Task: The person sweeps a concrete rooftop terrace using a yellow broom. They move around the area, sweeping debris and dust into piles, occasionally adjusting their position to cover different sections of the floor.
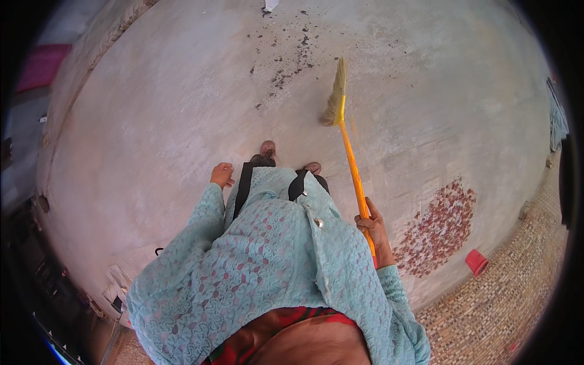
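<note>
My right hand point(373, 226) is wrapped round the orange handle of a broom point(353, 162), below and to the right of my shoes. The broom's yellow head with its pale bristles point(336, 97) rests on the grey floor ahead of me. Dark crumbs of debris point(295, 58) lie scattered on the floor just beyond the bristles and to their left. Beside my left hip hangs my left hand point(222, 174), its fingers loosely bent and a little apart, with nothing visible in them.
On the floor to my right is a spread of small reddish-brown pieces point(439, 228). A red container point(476, 262) stands near it, by a strip of mosaic-patterned floor point(505, 298). My shoes point(267, 148) show below my clothes. A white scrap point(271, 5) lies at the far edge.
</note>
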`<state>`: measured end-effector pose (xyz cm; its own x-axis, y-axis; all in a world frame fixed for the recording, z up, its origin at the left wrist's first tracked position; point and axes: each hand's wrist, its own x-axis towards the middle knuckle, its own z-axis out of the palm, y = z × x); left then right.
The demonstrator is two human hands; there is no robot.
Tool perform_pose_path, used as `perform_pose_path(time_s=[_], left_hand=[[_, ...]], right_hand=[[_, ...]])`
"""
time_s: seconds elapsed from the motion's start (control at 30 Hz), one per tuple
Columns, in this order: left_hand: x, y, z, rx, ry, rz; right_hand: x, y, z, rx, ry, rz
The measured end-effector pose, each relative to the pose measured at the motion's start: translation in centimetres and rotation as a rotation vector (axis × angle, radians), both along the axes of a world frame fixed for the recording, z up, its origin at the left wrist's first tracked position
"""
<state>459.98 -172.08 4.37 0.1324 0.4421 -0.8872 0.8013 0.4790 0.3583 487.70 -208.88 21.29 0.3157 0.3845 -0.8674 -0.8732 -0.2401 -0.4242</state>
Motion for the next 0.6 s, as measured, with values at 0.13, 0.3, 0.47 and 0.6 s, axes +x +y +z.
perform_pose_path(time_s=[0.13, 0.3, 0.47, 0.6], left_hand=[[0.1, 0.0, 0.3, 0.011, -0.037, 0.004], [-1.0, 0.5, 0.8, 0.053, -0.077, 0.078], [-3.1, 0.1, 0.1, 0.048, -0.033, 0.117], [-4.6, -0.8, 0.8, 0.060, 0.000, 0.140]], right_hand=[[-1.7, -2.0, -4.0, -0.135, 0.095, 0.048], [1.8, -0.4, -4.9, -0.228, -0.047, 0.163], [3.3, 3.1, -6.1, -0.241, -0.378, 0.318], [2.7, 6.5, -2.6, -0.116, -0.399, 0.348]])
